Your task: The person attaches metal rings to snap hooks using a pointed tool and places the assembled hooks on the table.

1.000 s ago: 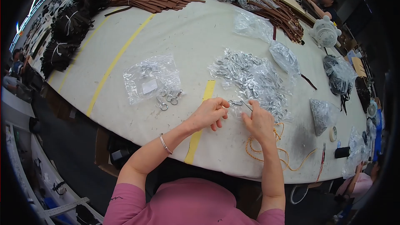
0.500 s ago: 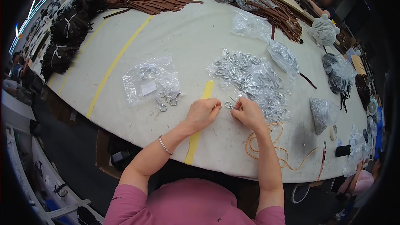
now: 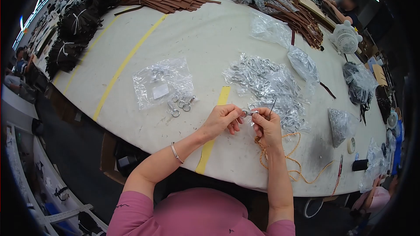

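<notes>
Between my two hands is a small metal ring clasp (image 3: 246,113). My left hand (image 3: 224,119) pinches its ring end. The fingers of my right hand (image 3: 267,126) close on the clasp's other end, and a thin dark tool (image 3: 273,105) sticks up from the same hand. Below the right hand, a yellow-orange cord (image 3: 294,161) lies curled on the table. Just beyond the hands spreads a heap of metal clasps (image 3: 262,78) on clear plastic. To the left, several ring clasps (image 3: 181,104) lie by a clear plastic bag (image 3: 161,78).
Brown strap bundles (image 3: 170,1) and black bundles (image 3: 74,26) lie at the far left, more brown straps (image 3: 304,26) at the back right. On the right are a bag of metal parts (image 3: 339,126), a tape roll (image 3: 351,145), a black spool (image 3: 360,164) and a white fan (image 3: 346,38).
My hands have come together at the clasp, with the left now on its ring. The thin tool now points more upright in my right hand. The whole view has shifted slightly.
</notes>
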Action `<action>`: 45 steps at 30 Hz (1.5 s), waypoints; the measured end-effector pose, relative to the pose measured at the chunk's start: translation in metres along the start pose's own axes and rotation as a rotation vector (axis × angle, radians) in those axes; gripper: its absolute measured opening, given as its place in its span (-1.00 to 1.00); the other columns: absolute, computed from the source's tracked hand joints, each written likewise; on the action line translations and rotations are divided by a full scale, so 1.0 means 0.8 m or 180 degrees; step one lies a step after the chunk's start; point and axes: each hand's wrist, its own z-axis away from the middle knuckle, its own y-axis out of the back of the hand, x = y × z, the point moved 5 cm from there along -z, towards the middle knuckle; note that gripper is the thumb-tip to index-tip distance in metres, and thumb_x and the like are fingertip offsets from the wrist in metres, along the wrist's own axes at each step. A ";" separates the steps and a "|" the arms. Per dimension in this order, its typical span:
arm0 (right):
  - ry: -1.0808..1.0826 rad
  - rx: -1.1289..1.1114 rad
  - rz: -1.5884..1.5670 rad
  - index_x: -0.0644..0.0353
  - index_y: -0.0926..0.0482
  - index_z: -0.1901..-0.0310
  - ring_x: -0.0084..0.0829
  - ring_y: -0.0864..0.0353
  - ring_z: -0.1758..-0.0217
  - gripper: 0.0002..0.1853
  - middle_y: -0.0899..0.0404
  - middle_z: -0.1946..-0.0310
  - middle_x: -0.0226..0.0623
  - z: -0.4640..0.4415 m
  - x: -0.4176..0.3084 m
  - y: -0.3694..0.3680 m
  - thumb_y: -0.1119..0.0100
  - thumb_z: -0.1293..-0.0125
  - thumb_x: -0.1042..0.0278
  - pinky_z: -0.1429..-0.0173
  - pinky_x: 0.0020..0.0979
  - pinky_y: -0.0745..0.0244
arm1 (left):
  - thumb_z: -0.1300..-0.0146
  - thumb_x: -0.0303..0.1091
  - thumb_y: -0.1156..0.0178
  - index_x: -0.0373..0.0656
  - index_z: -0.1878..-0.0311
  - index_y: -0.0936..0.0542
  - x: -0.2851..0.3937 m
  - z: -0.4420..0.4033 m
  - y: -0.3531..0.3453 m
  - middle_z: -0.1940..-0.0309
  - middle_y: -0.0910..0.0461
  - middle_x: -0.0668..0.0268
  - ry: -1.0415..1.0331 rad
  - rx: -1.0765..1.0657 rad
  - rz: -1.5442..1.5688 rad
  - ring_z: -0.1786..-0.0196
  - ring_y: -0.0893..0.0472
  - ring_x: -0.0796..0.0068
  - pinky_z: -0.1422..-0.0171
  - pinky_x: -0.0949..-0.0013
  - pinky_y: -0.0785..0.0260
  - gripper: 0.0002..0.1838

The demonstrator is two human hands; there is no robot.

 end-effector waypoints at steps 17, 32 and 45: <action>0.0159 -0.0889 0.2032 0.31 -0.53 0.32 -0.76 -0.38 0.56 -0.86 -0.49 0.61 -0.45 0.011 0.015 -0.030 -0.11 -0.18 0.40 0.54 -0.69 -0.23 | -0.15 -0.53 -0.08 -0.31 0.32 -0.51 0.022 0.016 0.003 0.45 -0.56 0.25 -0.1304 0.0636 -0.1920 0.46 -0.51 0.58 0.39 0.49 -0.35 -0.94; -0.0481 -0.0565 0.1017 0.23 -0.49 0.31 -0.77 -0.34 0.61 -0.86 -0.41 0.62 -0.53 -0.001 0.010 -0.010 -0.11 -0.21 0.34 0.63 -0.71 -0.17 | -0.17 -0.30 -0.16 -0.27 0.05 -0.52 -0.235 0.475 0.101 0.21 -0.59 0.42 0.3990 -0.1858 0.1877 0.14 -0.56 0.56 -0.03 0.48 -0.36 -0.68; -0.0372 -0.0515 0.1142 0.22 -0.47 0.31 -0.79 -0.30 0.64 -0.88 -0.37 0.63 -0.56 -0.004 0.024 -0.006 -0.11 -0.21 0.37 0.65 -0.73 -0.14 | -0.17 -0.31 -0.16 -0.28 0.07 -0.53 0.071 0.521 0.580 0.24 -0.60 0.39 0.0926 0.3953 -0.2020 0.17 -0.57 0.55 0.01 0.48 -0.38 -0.70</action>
